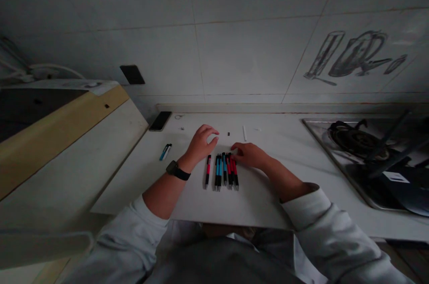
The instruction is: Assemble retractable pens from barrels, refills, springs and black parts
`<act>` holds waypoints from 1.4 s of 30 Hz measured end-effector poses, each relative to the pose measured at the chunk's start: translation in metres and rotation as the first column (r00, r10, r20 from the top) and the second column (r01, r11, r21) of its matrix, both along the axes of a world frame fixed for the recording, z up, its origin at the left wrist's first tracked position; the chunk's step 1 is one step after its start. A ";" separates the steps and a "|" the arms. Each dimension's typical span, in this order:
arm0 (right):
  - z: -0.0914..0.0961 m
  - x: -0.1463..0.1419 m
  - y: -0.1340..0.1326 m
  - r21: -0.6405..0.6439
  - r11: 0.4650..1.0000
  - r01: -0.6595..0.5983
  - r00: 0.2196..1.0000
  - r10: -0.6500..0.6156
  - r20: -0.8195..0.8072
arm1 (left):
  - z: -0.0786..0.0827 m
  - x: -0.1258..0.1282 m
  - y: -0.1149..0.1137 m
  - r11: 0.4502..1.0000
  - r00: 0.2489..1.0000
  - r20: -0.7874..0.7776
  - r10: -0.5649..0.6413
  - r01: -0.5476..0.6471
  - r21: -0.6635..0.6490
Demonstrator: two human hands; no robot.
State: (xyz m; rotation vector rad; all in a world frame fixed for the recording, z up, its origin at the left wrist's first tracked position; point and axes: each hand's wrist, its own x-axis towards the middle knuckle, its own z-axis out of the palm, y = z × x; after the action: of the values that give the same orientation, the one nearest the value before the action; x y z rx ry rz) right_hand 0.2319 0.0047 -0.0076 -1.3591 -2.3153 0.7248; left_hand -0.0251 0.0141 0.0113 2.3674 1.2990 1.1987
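A row of click pens lies side by side on the white countertop, blue pens to the left and red pens to the right. A single red pen lies a little apart at the row's left end. My left hand hovers above and left of that pen, its thumb and fingers apart with nothing between them. At the upper ends of the red pens, my right hand rests with its fingers spread and touching or very near them. Beyond the hands are a small dark piece and a thin white stick.
Farther left lie a blue pen and a white one, a black phone and a small ring-like item. A gas stove borders the counter on the right. A pale cabinet or appliance stands at left, and a tiled wall behind.
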 end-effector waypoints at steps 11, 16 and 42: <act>0.023 -0.004 -0.019 -0.049 0.997 0.059 0.946 -0.040 0.320 | -0.019 -0.006 -0.004 0.989 0.988 -0.097 -0.123 0.114 -0.093; 0.036 -0.009 -0.028 -0.011 0.994 0.104 0.886 -0.088 0.455 | -0.017 0.000 -0.012 0.980 0.977 -0.131 -0.168 0.152 -0.128; 0.009 -0.005 -0.005 0.320 0.937 0.137 0.983 -0.089 -0.160 | -0.017 -0.008 -0.001 0.994 0.974 0.208 -0.086 0.099 -0.054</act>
State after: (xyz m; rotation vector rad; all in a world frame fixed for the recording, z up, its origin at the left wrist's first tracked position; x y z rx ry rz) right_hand 0.2271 -0.0004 0.0018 -1.2310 -2.1092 0.3632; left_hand -0.0328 0.0126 -0.0060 2.1672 1.1307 1.3127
